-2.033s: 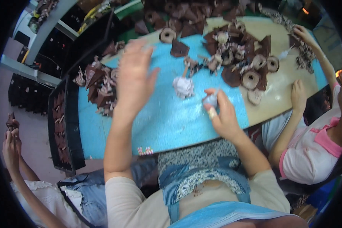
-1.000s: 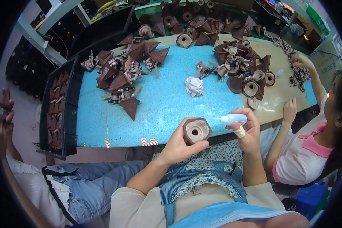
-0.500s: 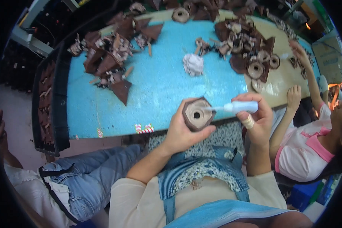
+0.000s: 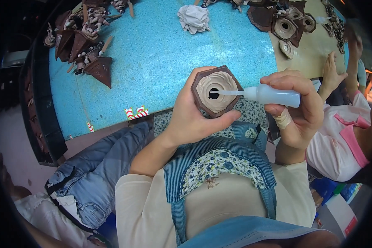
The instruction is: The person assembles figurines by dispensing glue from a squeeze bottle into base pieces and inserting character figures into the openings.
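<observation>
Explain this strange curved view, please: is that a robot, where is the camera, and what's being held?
No robot: these are a person's own bare hands, seen from a wide fisheye camera worn on the head, which bends straight edges. The left hand holds a brown hexagonal piece with a dark hole. The right hand holds a small translucent bottle, its thin nozzle pointing over that hole. On the blue tabletop lie a crumpled white wad and brown pointed pieces.

No readable text. Small brown print (image 4: 211, 181) on the person's cream shirt (image 4: 231, 204), just beside the apron's floral trim (image 4: 239, 168): too small to make out. Red-and-white chevron tape (image 4: 142, 111) on the near edge of the blue tabletop (image 4: 153, 74): pattern only. White box (image 4: 339, 208), lower right: red patch (image 4: 351, 225), illegible.
</observation>
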Action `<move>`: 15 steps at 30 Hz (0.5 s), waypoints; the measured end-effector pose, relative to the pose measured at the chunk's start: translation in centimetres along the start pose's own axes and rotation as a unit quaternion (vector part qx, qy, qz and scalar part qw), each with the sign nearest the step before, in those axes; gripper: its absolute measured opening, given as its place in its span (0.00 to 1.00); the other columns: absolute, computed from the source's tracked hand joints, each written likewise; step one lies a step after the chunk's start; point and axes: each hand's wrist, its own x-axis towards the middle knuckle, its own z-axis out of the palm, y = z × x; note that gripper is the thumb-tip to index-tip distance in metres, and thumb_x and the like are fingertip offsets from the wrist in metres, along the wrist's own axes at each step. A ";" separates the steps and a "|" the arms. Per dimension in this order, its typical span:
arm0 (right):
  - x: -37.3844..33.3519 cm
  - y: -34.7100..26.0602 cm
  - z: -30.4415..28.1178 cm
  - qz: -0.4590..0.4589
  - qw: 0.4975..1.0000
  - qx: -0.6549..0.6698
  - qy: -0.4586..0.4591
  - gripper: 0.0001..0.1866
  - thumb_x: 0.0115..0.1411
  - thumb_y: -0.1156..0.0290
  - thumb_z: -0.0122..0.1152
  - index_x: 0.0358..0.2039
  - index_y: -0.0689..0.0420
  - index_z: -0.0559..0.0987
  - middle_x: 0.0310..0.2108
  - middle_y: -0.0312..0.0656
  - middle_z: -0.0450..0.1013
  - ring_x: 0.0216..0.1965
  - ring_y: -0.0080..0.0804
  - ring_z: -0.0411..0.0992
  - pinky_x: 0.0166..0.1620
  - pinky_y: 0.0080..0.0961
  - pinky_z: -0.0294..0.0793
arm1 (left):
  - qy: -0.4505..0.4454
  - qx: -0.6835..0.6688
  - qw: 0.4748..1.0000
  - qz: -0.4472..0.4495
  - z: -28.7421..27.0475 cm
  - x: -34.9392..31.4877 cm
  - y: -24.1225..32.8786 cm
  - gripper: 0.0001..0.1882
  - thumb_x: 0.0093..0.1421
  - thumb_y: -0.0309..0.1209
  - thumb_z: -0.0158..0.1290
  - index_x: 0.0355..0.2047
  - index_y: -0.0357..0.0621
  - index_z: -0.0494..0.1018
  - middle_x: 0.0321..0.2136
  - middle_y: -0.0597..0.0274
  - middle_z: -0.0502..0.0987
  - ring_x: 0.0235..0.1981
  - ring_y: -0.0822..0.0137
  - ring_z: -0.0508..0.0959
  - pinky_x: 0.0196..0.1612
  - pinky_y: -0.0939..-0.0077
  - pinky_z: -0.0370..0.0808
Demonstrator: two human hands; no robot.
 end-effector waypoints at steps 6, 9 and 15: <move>-0.3 -1.1 -0.4 0.036 0.999 -0.032 -0.015 0.18 0.47 0.69 0.68 0.35 0.66 0.73 0.33 0.49 0.73 0.34 0.38 0.72 0.38 0.28 0.68 | -0.007 -0.015 1.000 -0.013 0.7 -0.2 -0.3 0.39 0.42 0.26 0.67 0.52 0.38 0.58 0.42 0.60 0.72 0.44 0.72 0.73 0.48 0.76 0.70; -0.3 -1.2 -0.4 0.038 0.998 -0.039 -0.029 0.18 0.47 0.68 0.68 0.34 0.66 0.74 0.31 0.48 0.73 0.34 0.38 0.73 0.37 0.28 0.68 | -0.011 -0.017 0.999 -0.030 0.9 -0.2 -0.3 0.39 0.42 0.26 0.68 0.52 0.38 0.58 0.42 0.60 0.72 0.45 0.71 0.72 0.49 0.76 0.69; -0.1 -1.3 -0.6 0.045 0.997 -0.054 -0.034 0.19 0.46 0.66 0.69 0.33 0.65 0.74 0.29 0.48 0.74 0.33 0.38 0.74 0.36 0.28 0.68 | -0.023 -0.028 0.999 -0.022 1.0 0.0 -0.5 0.39 0.42 0.26 0.68 0.52 0.38 0.58 0.42 0.60 0.72 0.45 0.71 0.72 0.49 0.76 0.69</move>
